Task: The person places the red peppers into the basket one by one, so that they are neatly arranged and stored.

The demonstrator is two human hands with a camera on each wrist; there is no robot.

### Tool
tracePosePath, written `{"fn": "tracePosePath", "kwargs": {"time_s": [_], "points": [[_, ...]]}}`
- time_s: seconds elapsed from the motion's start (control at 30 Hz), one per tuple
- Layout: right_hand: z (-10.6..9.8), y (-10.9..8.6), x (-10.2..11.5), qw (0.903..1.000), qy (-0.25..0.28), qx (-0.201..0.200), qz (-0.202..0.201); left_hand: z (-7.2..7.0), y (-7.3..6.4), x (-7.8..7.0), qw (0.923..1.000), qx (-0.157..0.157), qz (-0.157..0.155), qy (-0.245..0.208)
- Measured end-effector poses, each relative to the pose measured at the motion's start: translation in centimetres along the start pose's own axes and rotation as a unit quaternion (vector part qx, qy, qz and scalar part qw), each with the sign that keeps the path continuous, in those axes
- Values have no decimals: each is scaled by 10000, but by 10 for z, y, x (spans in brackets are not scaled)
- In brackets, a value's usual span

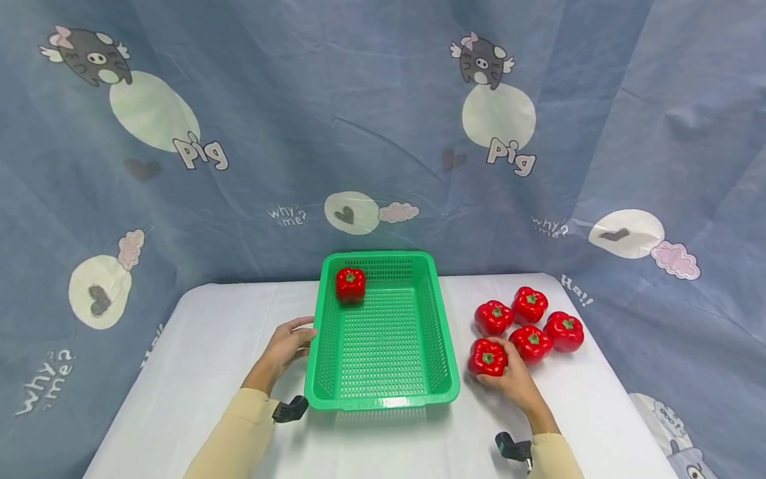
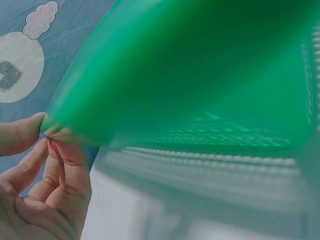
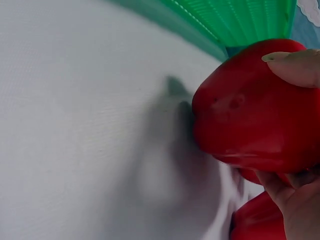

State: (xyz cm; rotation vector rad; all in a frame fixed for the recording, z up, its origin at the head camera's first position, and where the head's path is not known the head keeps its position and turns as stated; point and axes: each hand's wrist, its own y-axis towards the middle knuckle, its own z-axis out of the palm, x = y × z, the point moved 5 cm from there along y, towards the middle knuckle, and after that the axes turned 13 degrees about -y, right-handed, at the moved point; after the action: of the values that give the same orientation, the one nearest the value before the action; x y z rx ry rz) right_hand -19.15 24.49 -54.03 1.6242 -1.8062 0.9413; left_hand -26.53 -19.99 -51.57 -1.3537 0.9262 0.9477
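Observation:
A green plastic basket (image 1: 383, 346) stands in the middle of the white table, with one red bell pepper (image 1: 350, 285) in its far left corner. At the basket's left rim, my left hand (image 1: 287, 349) pinches the edge between thumb and fingers (image 2: 65, 165). My right hand (image 1: 511, 372) grips another red bell pepper (image 1: 487, 358), right of the basket. In the right wrist view, the thumb lies on one side of this pepper (image 3: 255, 110) and fingers curl round the other. Its shadow falls on the tabletop beside it.
Several more red bell peppers (image 1: 532, 344) lie grouped on the right part of the table (image 1: 185, 379), just beyond my right hand. A blue printed curtain (image 1: 383, 133) hangs behind the table and along both sides.

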Motion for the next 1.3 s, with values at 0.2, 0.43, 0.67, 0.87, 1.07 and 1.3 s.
{"fn": "tracePosePath", "kwargs": {"time_s": [0.2,0.43,0.67,0.87,1.07,1.3], "points": [[-6,4,9,9998,-83,-107,-165,0,0,-1,10000,36,39,-15],[-12,6,23,9997,-21,-152,-171,-1,0,0,10000,30,3,-16],[-17,13,36,9987,0,-286,-429,-4,-1,-2,10000,4,18,12],[-24,16,47,9976,34,-357,-601,-5,0,0,10000,5,8,-33],[-37,16,62,9971,99,-458,-604,3,3,1,9999,123,43,-106],[-38,24,76,9972,158,-313,-668,1,1,1,10000,16,-26,-87]]}}
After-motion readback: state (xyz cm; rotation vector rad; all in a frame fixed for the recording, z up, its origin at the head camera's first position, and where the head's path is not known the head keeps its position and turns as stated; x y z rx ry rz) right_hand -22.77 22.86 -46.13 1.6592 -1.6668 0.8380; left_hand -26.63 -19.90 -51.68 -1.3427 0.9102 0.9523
